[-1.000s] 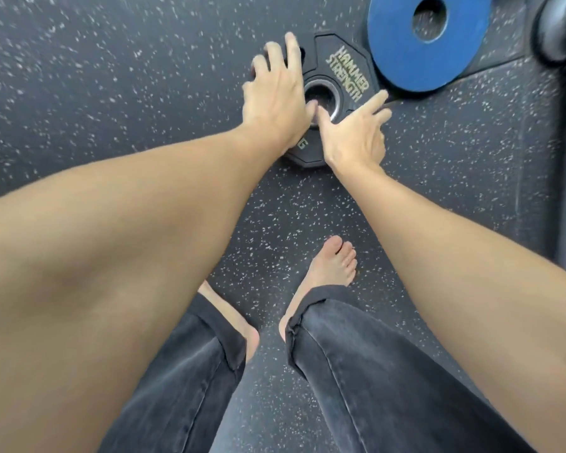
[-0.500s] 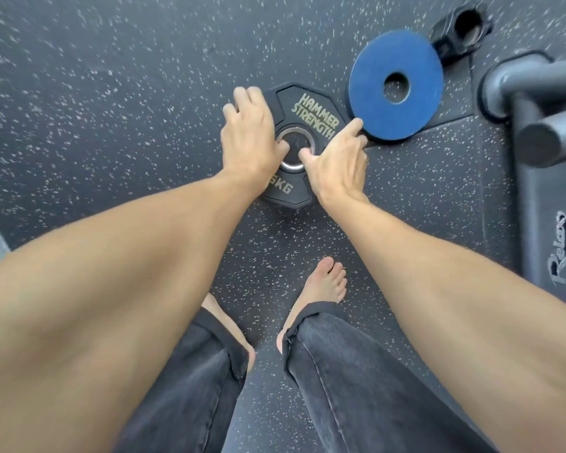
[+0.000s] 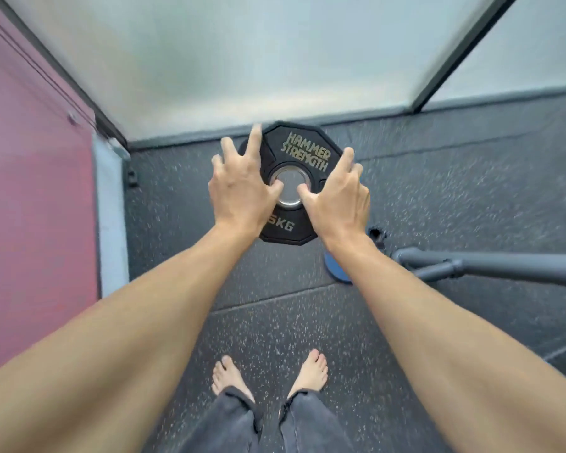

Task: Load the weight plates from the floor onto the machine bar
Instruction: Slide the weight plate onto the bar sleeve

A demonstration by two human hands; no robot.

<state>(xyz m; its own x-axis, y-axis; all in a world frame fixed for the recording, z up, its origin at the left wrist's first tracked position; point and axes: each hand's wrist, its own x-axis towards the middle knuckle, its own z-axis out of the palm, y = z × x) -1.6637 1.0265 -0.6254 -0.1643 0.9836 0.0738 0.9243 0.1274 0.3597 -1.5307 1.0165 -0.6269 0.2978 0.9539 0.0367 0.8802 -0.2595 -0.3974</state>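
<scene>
Black plate [image 3: 303, 158] now off the floor, gripped between both hands [image 3: 242, 188], thumbs in its hub.

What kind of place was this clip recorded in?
Most likely a gym: speckled rubber flooring, a black Hammer Strength weight plate held in both hands, and a grey machine bar at the right.

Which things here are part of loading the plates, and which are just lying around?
Part of the job:
black plate, held by left hand and right hand
blue plate on the floor
machine bar

Just around:
pink wall
frosted window
</scene>
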